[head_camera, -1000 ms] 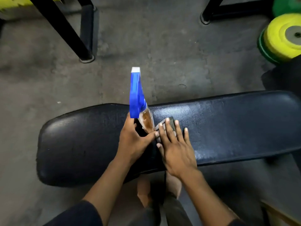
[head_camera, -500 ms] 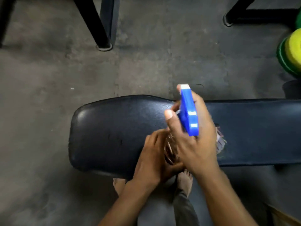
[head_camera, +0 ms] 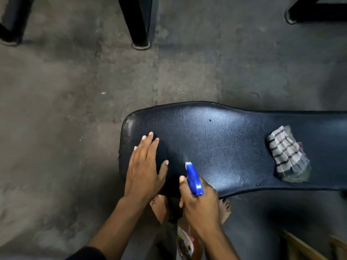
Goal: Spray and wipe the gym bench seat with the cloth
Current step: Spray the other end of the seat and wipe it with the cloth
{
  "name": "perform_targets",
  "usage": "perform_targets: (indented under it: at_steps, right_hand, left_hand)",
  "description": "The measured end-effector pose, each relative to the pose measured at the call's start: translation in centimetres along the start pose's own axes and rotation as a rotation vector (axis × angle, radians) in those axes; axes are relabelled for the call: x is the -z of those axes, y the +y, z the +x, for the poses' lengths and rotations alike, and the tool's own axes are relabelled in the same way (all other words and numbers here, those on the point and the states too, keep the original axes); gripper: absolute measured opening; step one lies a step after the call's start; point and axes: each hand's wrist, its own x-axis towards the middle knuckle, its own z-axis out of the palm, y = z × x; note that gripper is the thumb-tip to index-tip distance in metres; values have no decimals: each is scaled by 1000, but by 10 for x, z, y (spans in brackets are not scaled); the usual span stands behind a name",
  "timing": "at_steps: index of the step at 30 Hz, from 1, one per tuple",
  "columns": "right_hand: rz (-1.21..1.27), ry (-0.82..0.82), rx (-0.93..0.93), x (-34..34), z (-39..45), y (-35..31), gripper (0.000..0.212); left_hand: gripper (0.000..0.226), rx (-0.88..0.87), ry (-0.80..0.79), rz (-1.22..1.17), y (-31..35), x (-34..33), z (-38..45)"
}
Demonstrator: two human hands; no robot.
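Note:
The black padded gym bench seat (head_camera: 225, 139) runs from centre to the right edge. My left hand (head_camera: 145, 166) lies flat on its left end, fingers spread, holding nothing. My right hand (head_camera: 200, 201) grips the spray bottle (head_camera: 194, 178) at the seat's near edge; its blue head points over the seat and a faint mist shows at the nozzle. The bottle's body hangs below my wrist. A folded checked cloth (head_camera: 287, 154) lies on the seat to the right, apart from both hands.
Black metal frame legs (head_camera: 139, 25) stand on the concrete floor beyond the bench, with another frame foot (head_camera: 293, 14) at top right. My bare feet (head_camera: 161, 207) are under the seat's near edge. A wooden edge (head_camera: 304, 246) shows at bottom right.
The bottle passed from my left hand to my right, which has lowered it to the seat's near edge. My left hand moved onto the seat's left end. The cloth now lies uncovered.

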Motion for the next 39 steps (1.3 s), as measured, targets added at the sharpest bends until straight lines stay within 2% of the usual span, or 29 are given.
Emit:
perform_targets:
  at_steps: [3, 5, 8, 11, 13, 15, 18, 22, 26, 30, 33, 36, 39]
  right_hand:
    - [-3, 87, -13, -11, -3, 13, 54]
    - [31, 84, -3, -12, -5, 14, 43]
    - [-33, 39, 144, -15, -3, 8, 26]
    - [-122, 76, 213, -22, 5, -1, 32]
    - [-109, 218, 101, -24, 12, -3, 48]
    - [-39, 364, -93, -20, 19, 1, 63]
    - [162, 426, -295, -12, 21, 11, 59]
    - [64, 343, -185, -7, 16, 14, 50]
    - [-58, 98, -4, -16, 7, 4, 51]
    - [-157, -101, 131, -29, -9, 0, 46]
    - [-164, -211, 107, -30, -16, 8, 35]
    - [-137, -237, 92, -25, -23, 13, 29]
    - [-164, -192, 57, -16, -23, 16, 43]
  left_hand:
    - [76, 10, 3, -38, 0, -4, -2]
    - [78, 27, 18, -67, 1, -4, -1]
    - [83, 48, 23, -92, 0, -2, -1]
    - [89, 95, 52, -97, -6, -1, -4]
    - [89, 92, 65, -86, -9, -1, -6]
    - [88, 86, 71, -75, -10, -2, -6]
    - [87, 100, 88, -77, -5, -4, -6]
    - [88, 115, 117, -115, -2, -6, -6]
    - [90, 140, 135, -177, -1, -8, -5]
    - [75, 148, 124, -294, -3, -2, -7]
    - [76, 169, 103, -382, -8, 5, -9]
    - [80, 165, 94, -400, -12, 8, -10]
    - [80, 196, 108, -438, -8, 10, -10]
